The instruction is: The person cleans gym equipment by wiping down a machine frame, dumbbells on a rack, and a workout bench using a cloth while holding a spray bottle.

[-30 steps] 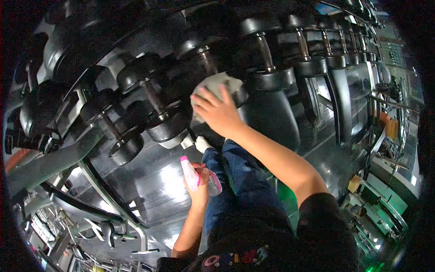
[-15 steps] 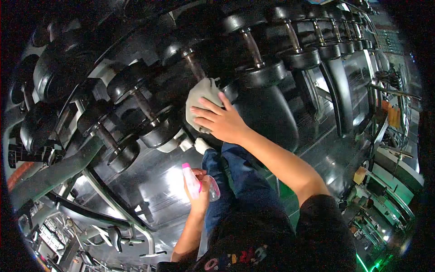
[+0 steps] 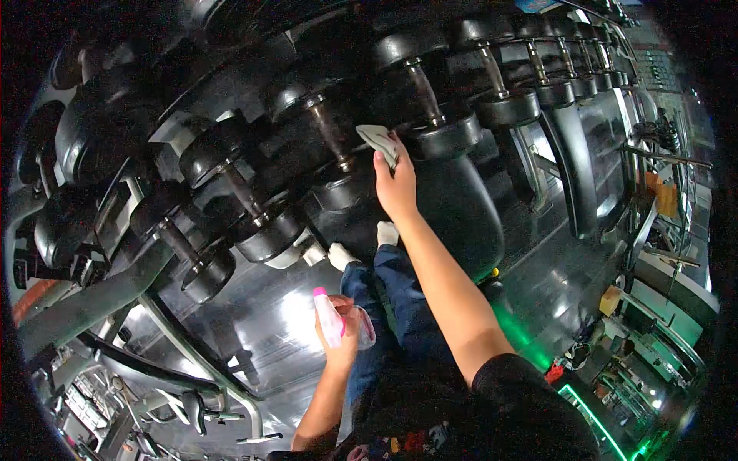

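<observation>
My right hand (image 3: 396, 180) grips a folded grey cloth (image 3: 377, 140), its free edge sticking out past the fingertips. The cloth is beside a black dumbbell (image 3: 329, 134) with a metal handle, in a rack; whether it touches the rack cannot be seen. To the right of the cloth lies another black dumbbell (image 3: 424, 92). Lower down, in front of my legs, my left hand (image 3: 343, 330) is wrapped round a clear spray bottle (image 3: 366, 329) with a pink and white spray head, held upright away from the rack.
More dumbbells (image 3: 247, 192) line the rack to both sides. A black padded bench (image 3: 461, 207) stands right of my feet. Gym machine frames (image 3: 192, 353) fill the lower left, and a tall dark pad (image 3: 570, 169) stands at the right. The dark floor (image 3: 261, 307) reflects a bright light.
My right hand has lifted the cloth off the near end of the middle dumbbell and moved it up and right. That dumbbell end now shows. The left hand keeps the bottle nearly in place.
</observation>
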`<action>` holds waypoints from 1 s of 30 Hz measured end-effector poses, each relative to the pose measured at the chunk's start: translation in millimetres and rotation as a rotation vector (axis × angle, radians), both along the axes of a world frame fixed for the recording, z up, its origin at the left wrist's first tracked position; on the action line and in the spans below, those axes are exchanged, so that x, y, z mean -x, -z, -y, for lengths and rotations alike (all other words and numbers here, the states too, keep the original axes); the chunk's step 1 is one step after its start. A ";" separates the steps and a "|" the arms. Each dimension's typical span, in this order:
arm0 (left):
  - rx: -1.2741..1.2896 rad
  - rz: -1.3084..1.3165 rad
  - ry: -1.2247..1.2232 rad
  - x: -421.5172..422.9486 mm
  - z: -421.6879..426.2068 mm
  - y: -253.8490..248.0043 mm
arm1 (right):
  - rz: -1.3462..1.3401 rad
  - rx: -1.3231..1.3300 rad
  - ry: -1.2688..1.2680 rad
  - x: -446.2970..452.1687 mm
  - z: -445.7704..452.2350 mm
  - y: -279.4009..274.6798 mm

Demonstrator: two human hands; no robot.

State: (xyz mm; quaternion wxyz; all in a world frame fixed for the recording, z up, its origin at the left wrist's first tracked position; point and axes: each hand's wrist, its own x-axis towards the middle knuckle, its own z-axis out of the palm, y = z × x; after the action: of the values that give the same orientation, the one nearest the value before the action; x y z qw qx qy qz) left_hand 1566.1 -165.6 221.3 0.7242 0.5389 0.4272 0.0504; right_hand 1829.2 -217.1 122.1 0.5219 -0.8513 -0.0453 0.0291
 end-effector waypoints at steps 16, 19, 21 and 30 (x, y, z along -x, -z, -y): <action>-0.030 0.056 0.083 -11.3 16.5 7.5 | -0.240 -0.127 0.127 40.7 24.5 15.4; -0.054 -0.015 0.120 -14.3 15.5 3.3 | -0.394 -0.116 0.119 21.0 25.5 7.0; -0.067 -0.002 0.123 -13.6 15.6 4.8 | -0.434 -0.217 0.110 11.8 26.7 11.8; -0.039 0.100 0.105 -25.1 27.9 5.8 | -0.850 -0.591 0.379 -8.2 24.8 49.7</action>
State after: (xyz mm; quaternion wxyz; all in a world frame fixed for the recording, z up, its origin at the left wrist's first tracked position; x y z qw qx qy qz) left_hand 1591.1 -193.5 215.5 0.7357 0.5714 0.3605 0.0474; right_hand 1837.4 -241.9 72.5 0.7073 -0.5751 0.3172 0.2617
